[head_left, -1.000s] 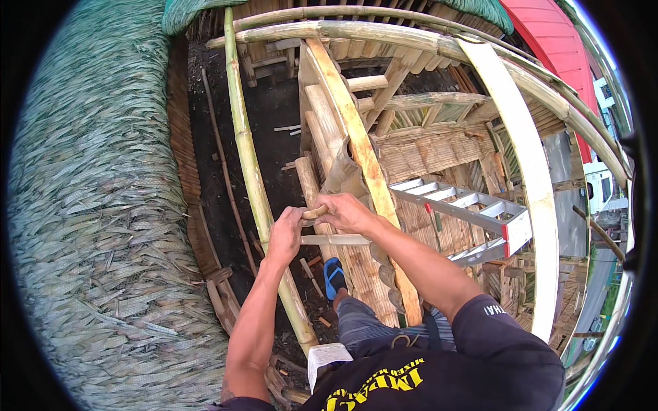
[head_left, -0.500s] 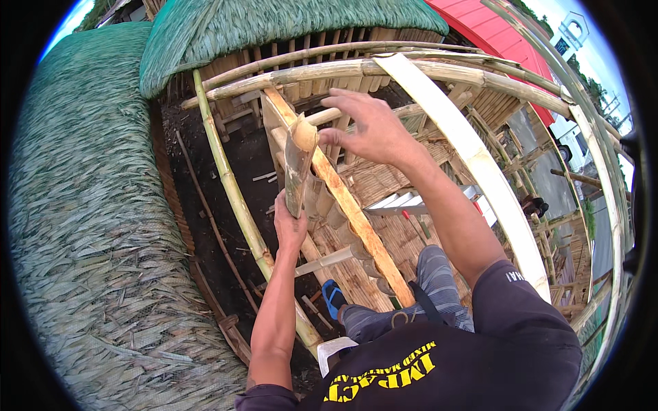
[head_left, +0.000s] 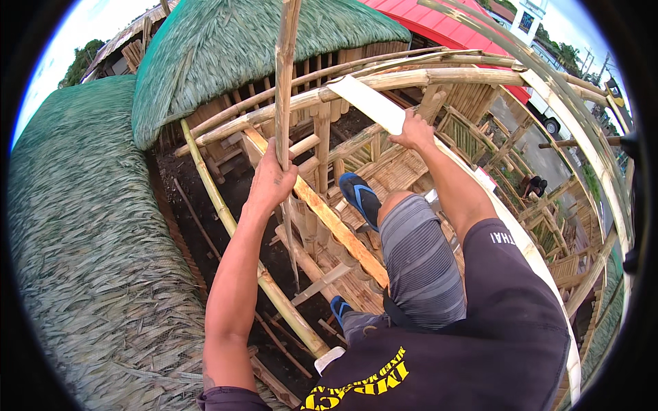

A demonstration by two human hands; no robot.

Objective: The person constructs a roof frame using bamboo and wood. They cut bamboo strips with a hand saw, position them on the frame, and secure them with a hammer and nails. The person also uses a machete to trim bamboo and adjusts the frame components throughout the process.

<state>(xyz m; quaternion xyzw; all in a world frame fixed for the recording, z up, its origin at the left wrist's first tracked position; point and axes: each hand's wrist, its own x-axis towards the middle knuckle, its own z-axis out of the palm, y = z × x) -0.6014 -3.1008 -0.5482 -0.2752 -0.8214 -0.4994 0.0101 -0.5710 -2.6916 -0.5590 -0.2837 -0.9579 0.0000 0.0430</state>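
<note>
My left hand (head_left: 271, 177) is closed around a long split bamboo piece (head_left: 284, 75). The piece stands nearly upright, its top running out of view and its lower end thin and down among the frame poles. My right hand (head_left: 415, 130) grips the edge of a long white board (head_left: 370, 103), which bends away toward the lower right. Between my hands slants an orange-brown wooden beam (head_left: 336, 216). My bent knee is raised, with one blue-and-black sandal (head_left: 360, 197) lifted beside that beam; the other sandal (head_left: 338, 308) is lower down.
A thatched roof (head_left: 103, 240) fills the left, with another green thatched roof (head_left: 267, 55) ahead. Bamboo poles (head_left: 411, 79) cross in front, and a green-yellow pole (head_left: 226, 219) slopes past my left arm. Woven bamboo flooring (head_left: 391, 171) lies below. At right, a person (head_left: 533, 186) is partly visible.
The bamboo piece, whose cut end faced me, now stands upright in my left hand. My right hand has gone from open in the air to gripping the white board. One leg has risen.
</note>
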